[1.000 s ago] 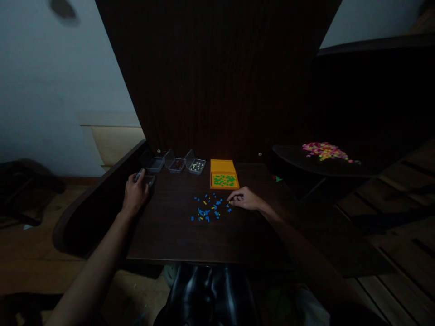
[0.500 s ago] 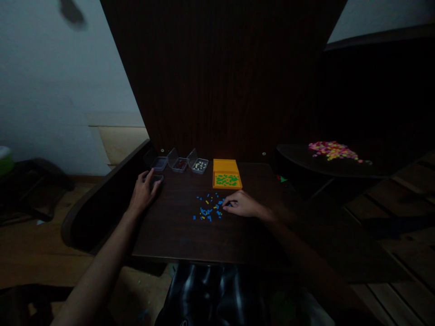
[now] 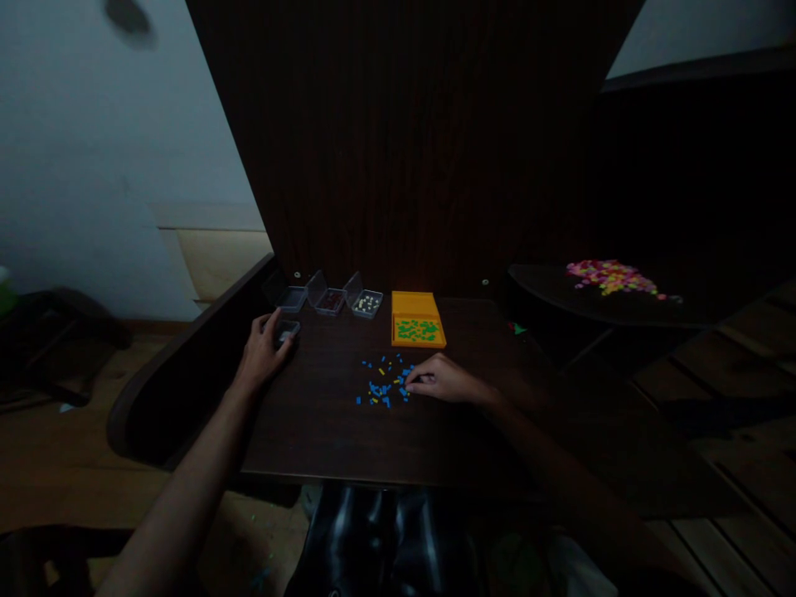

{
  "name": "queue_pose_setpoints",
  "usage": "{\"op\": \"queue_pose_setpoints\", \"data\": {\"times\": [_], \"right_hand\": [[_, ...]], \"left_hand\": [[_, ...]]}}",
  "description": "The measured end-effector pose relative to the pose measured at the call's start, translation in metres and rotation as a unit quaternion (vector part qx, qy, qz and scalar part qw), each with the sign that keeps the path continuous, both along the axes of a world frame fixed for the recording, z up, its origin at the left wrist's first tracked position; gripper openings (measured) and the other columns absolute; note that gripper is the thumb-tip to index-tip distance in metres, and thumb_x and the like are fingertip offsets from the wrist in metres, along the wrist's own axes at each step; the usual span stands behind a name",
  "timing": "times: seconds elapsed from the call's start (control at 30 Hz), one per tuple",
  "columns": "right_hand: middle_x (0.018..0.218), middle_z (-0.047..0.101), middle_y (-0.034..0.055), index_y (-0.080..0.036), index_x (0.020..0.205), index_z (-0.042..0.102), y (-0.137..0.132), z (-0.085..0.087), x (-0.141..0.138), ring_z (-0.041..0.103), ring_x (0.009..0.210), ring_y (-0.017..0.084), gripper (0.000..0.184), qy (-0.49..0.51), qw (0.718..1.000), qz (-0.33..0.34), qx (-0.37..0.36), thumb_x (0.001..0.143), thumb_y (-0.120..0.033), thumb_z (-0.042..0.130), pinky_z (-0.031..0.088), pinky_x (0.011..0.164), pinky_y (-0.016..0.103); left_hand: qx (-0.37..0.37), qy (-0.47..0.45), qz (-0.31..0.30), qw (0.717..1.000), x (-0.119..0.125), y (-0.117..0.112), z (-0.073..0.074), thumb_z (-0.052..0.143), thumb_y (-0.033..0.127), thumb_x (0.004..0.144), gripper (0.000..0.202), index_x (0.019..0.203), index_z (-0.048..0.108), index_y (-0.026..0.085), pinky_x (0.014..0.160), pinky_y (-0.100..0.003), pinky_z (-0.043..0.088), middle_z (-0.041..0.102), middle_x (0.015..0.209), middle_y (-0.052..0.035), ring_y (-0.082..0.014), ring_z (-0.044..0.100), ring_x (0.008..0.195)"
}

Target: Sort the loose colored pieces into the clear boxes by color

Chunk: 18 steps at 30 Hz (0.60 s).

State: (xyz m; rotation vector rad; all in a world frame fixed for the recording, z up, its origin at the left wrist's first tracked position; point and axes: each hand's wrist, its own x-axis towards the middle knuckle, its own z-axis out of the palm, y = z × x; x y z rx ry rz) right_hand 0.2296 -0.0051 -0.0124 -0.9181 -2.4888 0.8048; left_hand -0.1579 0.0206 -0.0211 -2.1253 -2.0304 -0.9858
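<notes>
My left hand (image 3: 262, 355) rests at the left of the dark table, its thumb and fingers round the near side of a small clear plastic box (image 3: 288, 328). What lies inside that box is hard to see. Over the right edge of a scatter of small blue pieces (image 3: 376, 390) is my right hand (image 3: 444, 379), thumb and fingertips pinched together. Whatever is between those fingertips is too small to make out. A few yellow pieces (image 3: 381, 371) lie mixed among the blue ones.
Behind the scatter stands an open orange box (image 3: 413, 307) with green pieces. Three lidded clear boxes line the back: one bluish (image 3: 292, 298), one with dark red pieces (image 3: 332, 302), one with white pieces (image 3: 366, 303). A colourful pile (image 3: 613, 276) sits on a dark surface at right.
The view has shifted slightly. My left thumb has moved a little, showing more of the small clear box. My right hand stays pinched by the blue pieces.
</notes>
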Motion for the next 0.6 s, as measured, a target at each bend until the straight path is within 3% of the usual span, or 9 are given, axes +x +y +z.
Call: {"op": "queue_pose_setpoints", "data": {"times": [0.6], "right_hand": [[0.06, 0.06, -0.0007, -0.015, 0.096, 0.075, -0.0007, 0.0059, 0.0027, 0.045, 0.052, 0.008, 0.024, -0.049, 0.999, 0.019, 0.009, 0.085, -0.03, 0.06, 0.033, 0.054, 0.02]], "left_hand": [[-0.002, -0.02, -0.014, 1.0, -0.0017, 0.0028, -0.0006, 0.052, 0.046, 0.083, 0.069, 0.143, 0.036, 0.015, 0.102, -0.048, 0.044, 0.041, 0.132, -0.0173, -0.0322, 0.052, 0.118]]}}
